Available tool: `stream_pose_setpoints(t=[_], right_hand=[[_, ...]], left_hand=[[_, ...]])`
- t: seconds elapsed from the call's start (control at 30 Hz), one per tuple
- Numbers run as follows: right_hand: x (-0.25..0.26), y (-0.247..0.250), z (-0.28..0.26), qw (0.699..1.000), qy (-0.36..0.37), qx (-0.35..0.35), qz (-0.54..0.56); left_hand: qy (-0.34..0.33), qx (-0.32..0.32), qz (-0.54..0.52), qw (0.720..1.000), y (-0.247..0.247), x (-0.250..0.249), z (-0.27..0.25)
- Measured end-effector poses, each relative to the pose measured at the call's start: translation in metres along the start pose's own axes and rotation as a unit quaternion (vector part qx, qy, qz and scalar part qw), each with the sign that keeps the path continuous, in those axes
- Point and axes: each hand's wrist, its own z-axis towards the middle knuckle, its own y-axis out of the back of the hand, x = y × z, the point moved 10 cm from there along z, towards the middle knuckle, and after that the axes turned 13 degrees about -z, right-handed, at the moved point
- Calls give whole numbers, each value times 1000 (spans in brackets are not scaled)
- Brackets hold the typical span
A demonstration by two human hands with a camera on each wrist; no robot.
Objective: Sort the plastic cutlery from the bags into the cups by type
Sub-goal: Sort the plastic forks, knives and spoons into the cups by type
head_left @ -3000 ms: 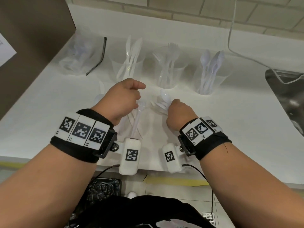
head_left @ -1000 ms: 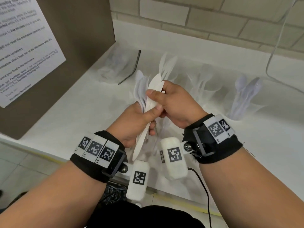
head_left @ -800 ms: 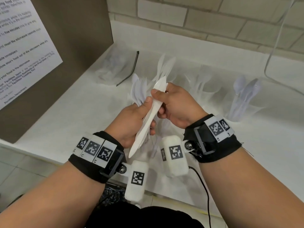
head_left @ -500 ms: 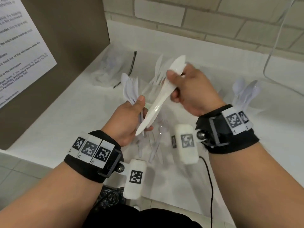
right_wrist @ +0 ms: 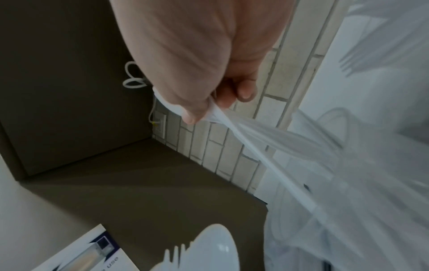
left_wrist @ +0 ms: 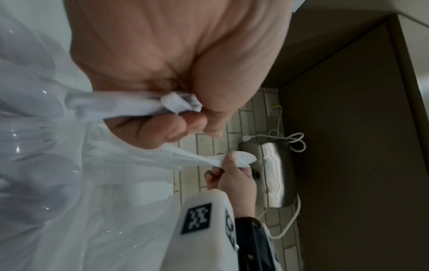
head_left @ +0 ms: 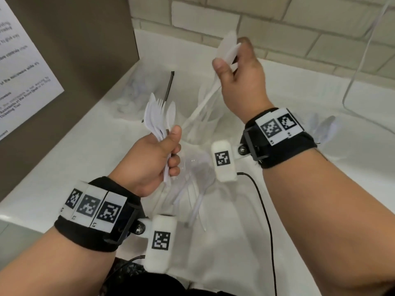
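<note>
- Overhead, the right hand point(head_left: 241, 82) pinched a few thin, smooth white knives point(head_left: 226, 52).
- Lower, the left hand point(head_left: 149, 161) gripped a fanned bundle of white forks and spoons point(head_left: 159, 116).

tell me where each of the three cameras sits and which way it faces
Head: worn high, looks down at the white counter; both forearms show.
Left wrist: looks along the left hand gripping a bunch of white plastic cutlery.
Right wrist: looks along the right hand pinching white plastic knives.
Shared: both wrist views show the beige brick wall.
</note>
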Motion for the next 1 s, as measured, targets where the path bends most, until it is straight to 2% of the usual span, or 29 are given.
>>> stream_pose_setpoints(t=[0.1, 0.2, 0.27, 0.4, 0.43, 0.5, 0.6, 0.7, 0.83, 1.0], right_hand=[[-6, -26, 1, 998, -12, 56, -24], [-19, -42, 0, 992, -74, 99, -35], [-29, -39, -4, 988, -116, 93, -41], [-26, -14, -19, 992, -116, 13, -52], [-25, -14, -25, 991, -125, 17, -34], [-22, -24, -39, 986, -146, 74, 33], [-5, -37, -58, 969, -126, 165, 133], [-3, -38, -67, 965, -112, 199, 131], [-9, -38, -69, 969, -116, 194, 104], [-12, -20, -64, 978, -80, 162, 106]], left_hand=[[19, 38, -1, 999, -5, 1, 2], [41, 55, -14, 998, -6, 2, 4], [55, 72, -17, 996, -7, 3, 7], [83, 113, -25, 990, -15, 7, 14], [91, 123, -28, 988, -19, 8, 14], [103, 142, -27, 984, -26, 10, 15], [116, 153, -11, 981, -33, 12, 15], [122, 163, 23, 979, -39, 16, 14], [117, 181, 53, 975, -51, 20, 9], [118, 190, 81, 971, -61, 28, 13]])
